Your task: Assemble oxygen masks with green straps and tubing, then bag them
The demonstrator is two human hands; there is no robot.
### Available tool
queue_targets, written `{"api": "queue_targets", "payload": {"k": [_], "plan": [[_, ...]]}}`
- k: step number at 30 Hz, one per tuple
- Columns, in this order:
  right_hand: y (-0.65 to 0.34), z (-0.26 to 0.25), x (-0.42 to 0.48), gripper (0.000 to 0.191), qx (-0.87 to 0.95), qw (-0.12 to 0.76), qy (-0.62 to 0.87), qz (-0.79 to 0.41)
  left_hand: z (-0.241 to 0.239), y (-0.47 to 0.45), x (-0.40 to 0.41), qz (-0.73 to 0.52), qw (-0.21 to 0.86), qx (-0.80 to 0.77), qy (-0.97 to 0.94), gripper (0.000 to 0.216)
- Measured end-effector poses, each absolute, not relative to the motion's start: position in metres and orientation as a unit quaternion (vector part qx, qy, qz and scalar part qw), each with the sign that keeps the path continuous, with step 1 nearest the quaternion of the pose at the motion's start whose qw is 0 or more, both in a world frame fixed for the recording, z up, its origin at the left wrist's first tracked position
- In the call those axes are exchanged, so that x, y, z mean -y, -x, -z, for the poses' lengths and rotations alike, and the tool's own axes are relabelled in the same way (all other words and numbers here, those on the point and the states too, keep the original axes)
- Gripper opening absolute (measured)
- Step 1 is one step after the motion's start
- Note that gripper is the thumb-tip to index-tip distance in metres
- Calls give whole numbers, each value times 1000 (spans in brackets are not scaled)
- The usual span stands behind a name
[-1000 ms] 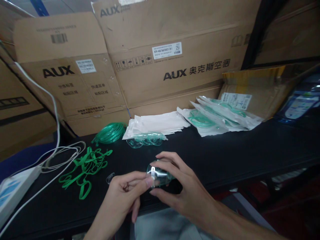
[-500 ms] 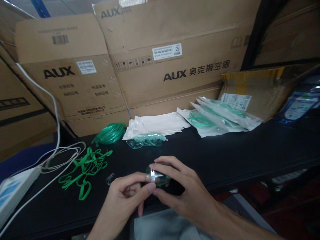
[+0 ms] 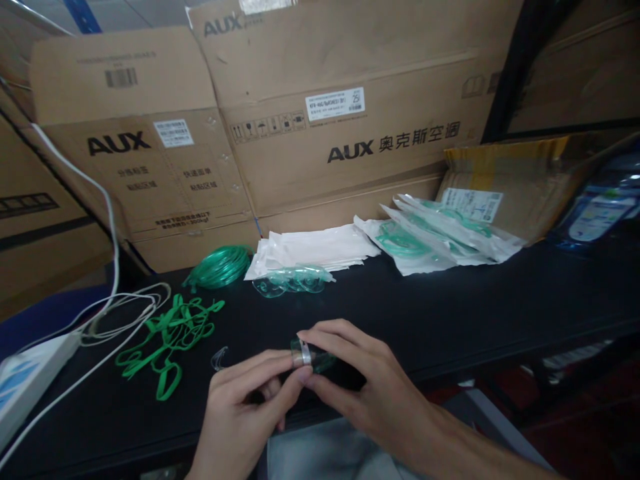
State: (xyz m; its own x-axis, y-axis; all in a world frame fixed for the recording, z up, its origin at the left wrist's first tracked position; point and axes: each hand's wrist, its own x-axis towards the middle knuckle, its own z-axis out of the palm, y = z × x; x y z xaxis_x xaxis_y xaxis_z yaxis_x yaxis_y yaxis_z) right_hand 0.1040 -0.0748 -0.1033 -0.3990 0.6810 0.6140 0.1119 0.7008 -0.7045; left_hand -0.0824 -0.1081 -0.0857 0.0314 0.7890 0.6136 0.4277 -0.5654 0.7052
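Observation:
Between my two hands, over the front of the black table, is a clear green plastic oxygen mask (image 3: 323, 363) with a shiny metal strip (image 3: 305, 353) across it. My left hand (image 3: 250, 403) pinches its left edge, thumb at the strip's lower end and index finger reaching to the mask's side. Curled round the right side, my right hand (image 3: 373, 377) has fingertips at the strip's upper end and its thumb at the lower end. The fingers hide much of the mask. Left of my hands lies a small bunch of thin, shiny strips (image 3: 219, 359).
Green elastic straps (image 3: 173, 340) lie tangled at left, below coiled green tubing (image 3: 220, 267). Clear green masks (image 3: 293, 280) sit before white pouches (image 3: 325, 243). Packed tubing pouches (image 3: 440, 233) lie right. Cardboard boxes (image 3: 350, 73) stand behind; a power strip (image 3: 37, 380) is at left.
The mask has tilted, so less of its body shows beyond the strip. My left hand's fingers have straightened and shifted slightly; my right fingertips have dropped a little lower. Both hands keep hold.

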Motion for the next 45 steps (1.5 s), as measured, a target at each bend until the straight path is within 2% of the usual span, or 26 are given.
{"api": "queue_targets", "payload": {"k": [6, 12, 16, 20, 24, 27, 31, 37, 45], "plan": [[-103, 107, 75, 37, 802, 485, 260, -233, 90, 84, 113, -515, 94, -464, -715, 6], [-104, 109, 75, 33, 819, 468, 255, -215, 92, 84, 113, -524, 56, -434, -731, 10], [-106, 103, 72, 33, 791, 483, 237, -292, 89, 82, 114, -522, 83, -441, -725, 12], [-110, 94, 70, 31, 758, 485, 226, -372, 87, 81, 112, -577, 98, -482, -652, 11], [-112, 92, 71, 31, 763, 456, 190, -416, 89, 83, 109, -531, 49, -465, -706, 29], [-112, 95, 75, 36, 764, 439, 188, -434, 93, 84, 109, -514, -3, -430, -742, 28], [-112, 99, 78, 45, 753, 427, 194, -461, 96, 84, 112, -528, -14, -401, -749, 24], [-112, 101, 75, 38, 770, 452, 145, -427, 95, 86, 109, -548, -57, -344, -760, 19], [-109, 98, 74, 22, 760, 487, 123, -412, 98, 85, 108, -552, -48, -344, -758, 19]]}}
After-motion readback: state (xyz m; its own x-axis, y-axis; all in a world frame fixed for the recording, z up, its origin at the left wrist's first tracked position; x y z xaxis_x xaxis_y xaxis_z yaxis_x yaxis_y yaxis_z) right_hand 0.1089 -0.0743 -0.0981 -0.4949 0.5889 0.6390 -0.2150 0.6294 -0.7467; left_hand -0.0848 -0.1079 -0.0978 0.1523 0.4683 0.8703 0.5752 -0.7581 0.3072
